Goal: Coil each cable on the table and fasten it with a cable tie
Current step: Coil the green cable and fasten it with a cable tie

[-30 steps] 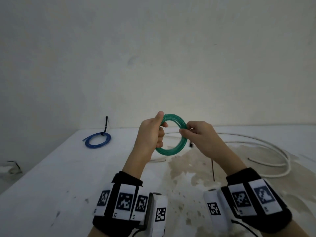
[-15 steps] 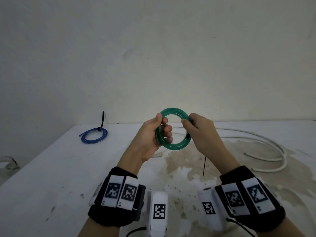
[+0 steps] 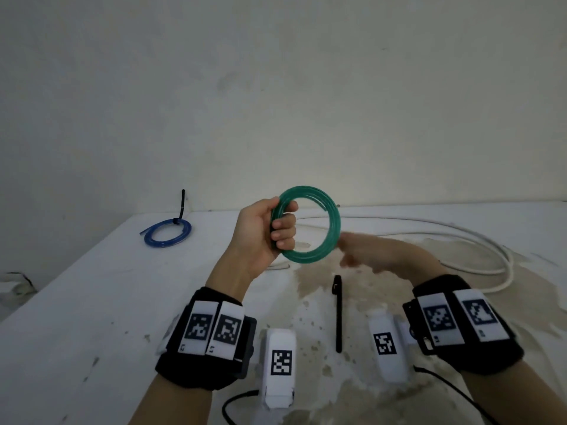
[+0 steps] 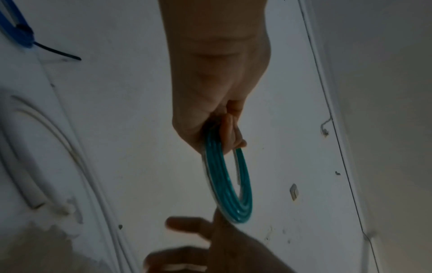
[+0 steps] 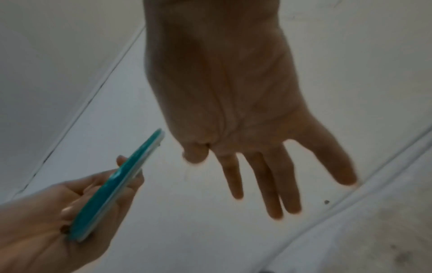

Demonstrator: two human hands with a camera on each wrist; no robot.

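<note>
A pale, blotchy wall fills the upper half of the head view, and below it a white table [image 3: 92, 302] runs across the frame, stained brown toward the centre and right.

At the left of the head view, near the table's far edge, a blue cable [image 3: 167, 233] lies coiled in a small ring, already bound by a black cable tie [image 3: 181, 205] whose tail sticks upward.

Just left of centre, the left hand [image 3: 264, 231] is raised above the table with its fingers and thumb wrapped round the left side of the green cable [image 3: 333, 222], which forms a tight, multi-turn coil held upright in the air. In the left wrist view the same coil [image 4: 228, 184] hangs edge-on from the closed fingers.

Below centre, a loose black cable tie [image 3: 338, 314] lies flat on the stained patch, between the two wrists.

Right of centre, the right hand [image 3: 371, 253] is motion-blurred, just beside the coil's lower right edge; whether it touches cannot be told. The right wrist view shows this hand [image 5: 245, 129] with fingers spread straight, holding nothing.

At the right of the head view, a long white cable [image 3: 478, 240] sprawls uncoiled in wide loops across the table.
</note>
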